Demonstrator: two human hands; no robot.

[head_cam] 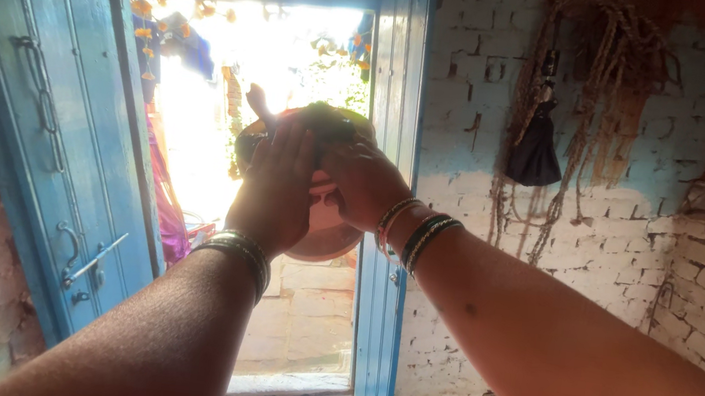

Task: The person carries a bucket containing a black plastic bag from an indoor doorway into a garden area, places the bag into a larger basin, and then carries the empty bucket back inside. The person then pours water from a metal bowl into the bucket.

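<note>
Both my arms reach forward toward a bright open doorway. My left hand is pressed flat against the near side of a round clay-coloured pot. My right hand grips the pot from the right, near its top. Something dark and green rests on the pot's mouth; I cannot tell what it is. Bangles ring both wrists. The pot is raised at chest height in front of the doorway, and my hands hide most of it.
A blue wooden door leaf with a chain and latch stands open at the left; a second blue leaf stands at the right. Ropes and a dark cloth bag hang on the whitewashed brick wall. A stone threshold lies below.
</note>
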